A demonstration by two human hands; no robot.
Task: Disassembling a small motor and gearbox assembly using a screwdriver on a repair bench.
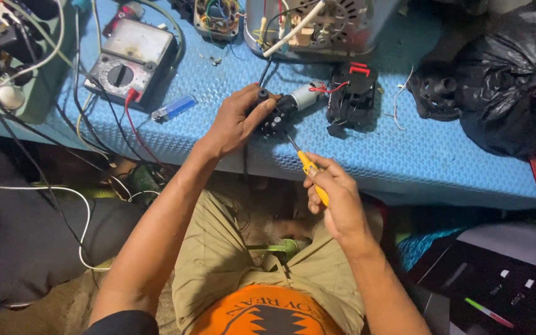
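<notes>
My left hand (236, 121) grips a small black motor and gearbox assembly (283, 107) with a silver motor can, held on the front part of the blue textured bench (417, 155). Red wires run from the motor to a black plastic housing part (350, 96) lying just to its right. My right hand (335, 197) holds a yellow-handled screwdriver (310, 170), its thin shaft angled up and left with the tip touching the underside of the assembly.
An analog multimeter (133, 62) with red and black leads lies at the left, a blue lighter (174, 107) beside it. A grey metal appliance with exposed wiring (321, 25) stands at the back. A black plastic bag (516, 80) fills the right. Loose cables hang off the bench's left edge.
</notes>
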